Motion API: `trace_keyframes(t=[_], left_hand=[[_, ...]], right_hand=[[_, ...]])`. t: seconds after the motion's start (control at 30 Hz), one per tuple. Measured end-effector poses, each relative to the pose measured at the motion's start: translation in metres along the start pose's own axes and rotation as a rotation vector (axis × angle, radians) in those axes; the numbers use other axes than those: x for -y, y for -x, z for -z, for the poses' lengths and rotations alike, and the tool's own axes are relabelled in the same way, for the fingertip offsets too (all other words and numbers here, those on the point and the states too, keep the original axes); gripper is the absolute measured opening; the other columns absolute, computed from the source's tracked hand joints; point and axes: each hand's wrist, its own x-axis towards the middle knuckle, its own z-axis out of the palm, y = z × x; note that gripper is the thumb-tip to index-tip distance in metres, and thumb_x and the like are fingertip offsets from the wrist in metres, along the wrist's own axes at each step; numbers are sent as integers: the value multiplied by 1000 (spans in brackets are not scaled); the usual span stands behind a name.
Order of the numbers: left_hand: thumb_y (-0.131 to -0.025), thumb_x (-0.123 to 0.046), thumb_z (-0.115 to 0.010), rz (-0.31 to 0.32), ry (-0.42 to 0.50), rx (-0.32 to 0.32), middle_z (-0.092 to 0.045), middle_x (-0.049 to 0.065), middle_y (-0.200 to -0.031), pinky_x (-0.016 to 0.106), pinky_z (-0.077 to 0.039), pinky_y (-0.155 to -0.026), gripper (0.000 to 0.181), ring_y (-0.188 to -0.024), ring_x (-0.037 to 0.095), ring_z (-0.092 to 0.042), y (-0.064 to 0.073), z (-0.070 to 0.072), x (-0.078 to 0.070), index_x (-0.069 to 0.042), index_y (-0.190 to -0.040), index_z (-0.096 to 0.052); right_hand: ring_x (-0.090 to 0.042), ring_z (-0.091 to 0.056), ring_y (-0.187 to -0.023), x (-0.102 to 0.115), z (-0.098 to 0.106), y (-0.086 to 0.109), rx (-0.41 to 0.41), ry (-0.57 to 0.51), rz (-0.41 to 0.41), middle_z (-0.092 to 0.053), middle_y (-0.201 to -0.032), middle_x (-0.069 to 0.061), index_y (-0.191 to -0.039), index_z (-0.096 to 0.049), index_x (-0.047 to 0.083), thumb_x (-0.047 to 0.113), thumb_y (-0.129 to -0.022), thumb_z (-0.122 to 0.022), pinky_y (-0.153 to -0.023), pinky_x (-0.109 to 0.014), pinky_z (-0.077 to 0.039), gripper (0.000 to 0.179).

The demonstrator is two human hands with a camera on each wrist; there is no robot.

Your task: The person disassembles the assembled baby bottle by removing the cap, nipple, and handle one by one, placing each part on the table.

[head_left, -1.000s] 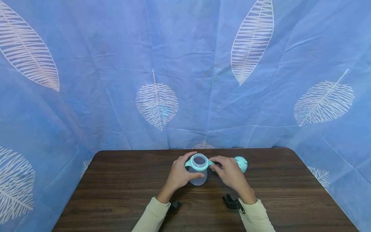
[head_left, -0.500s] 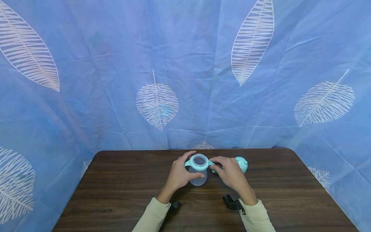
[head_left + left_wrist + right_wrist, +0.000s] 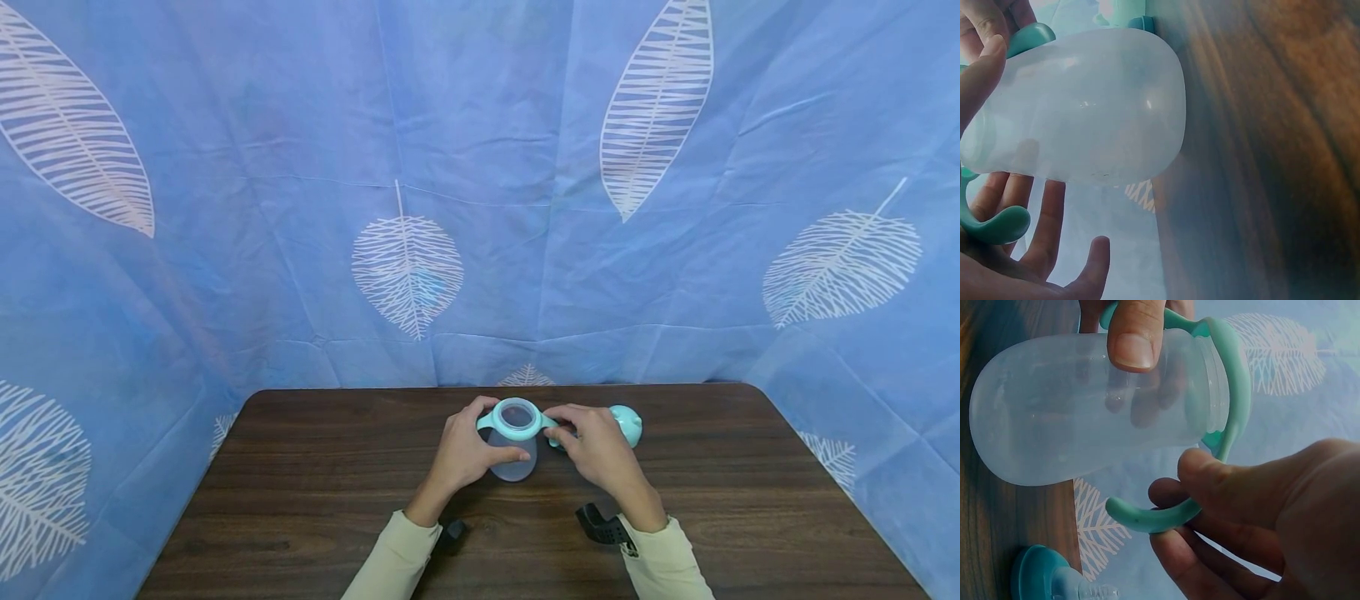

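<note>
A translucent baby bottle [image 3: 513, 463] stands on the table with its mouth open at the top. Around its neck sits a mint-green two-handled ring [image 3: 1241, 375]. My left hand [image 3: 463, 448] grips the bottle's body from the left, thumb on the near side and fingers behind. With thumb and fingers, my right hand [image 3: 597, 443] pinches the ring's right handle [image 3: 1154, 519]. The left handle [image 3: 1000, 225] curves down beside my left fingers. Past the right hand is a rounded mint-green piece [image 3: 626, 425], partly hidden by it.
A teal collar with a clear teat [image 3: 1038, 575] rests on the table near the bottle. The dark wooden table [image 3: 337, 467] ends close behind the bottle, where a blue leaf-patterned cloth [image 3: 480, 275] hangs. Black straps [image 3: 600, 523] are on the wrists.
The left hand's far fingertips have drawn back slightly to the left. The bottle, the ring and the right hand stay nearly in place.
</note>
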Motion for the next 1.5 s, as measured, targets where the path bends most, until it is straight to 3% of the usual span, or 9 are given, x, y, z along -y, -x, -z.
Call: trace_keyframes(t=[0.7, 1.5], left_hand=[[-75, -35, -106, -10, 17, -7, -76, 3, -127, 49, -57, -96, 75, -114, 25, -70, -3, 0, 2, -9, -137, -71], [-73, -37, -107, 52, -6, -5, -74, 5, -129, 53, -56, -97, 78, -118, 30, -68, -1, -2, 2, -10, -136, -71]], right_hand=[[-3, -38, -51, 4, 3, -1, -51, 8, 13, -81, -107, -8, -114, -84, 8, 2, -94, -86, -58, -29, -42, 20], [-2, -32, -48, 8, 11, 2, -81, 7, 0, -82, -108, -6, -114, -85, 9, 9, -94, -87, -53, -28, -38, 20]])
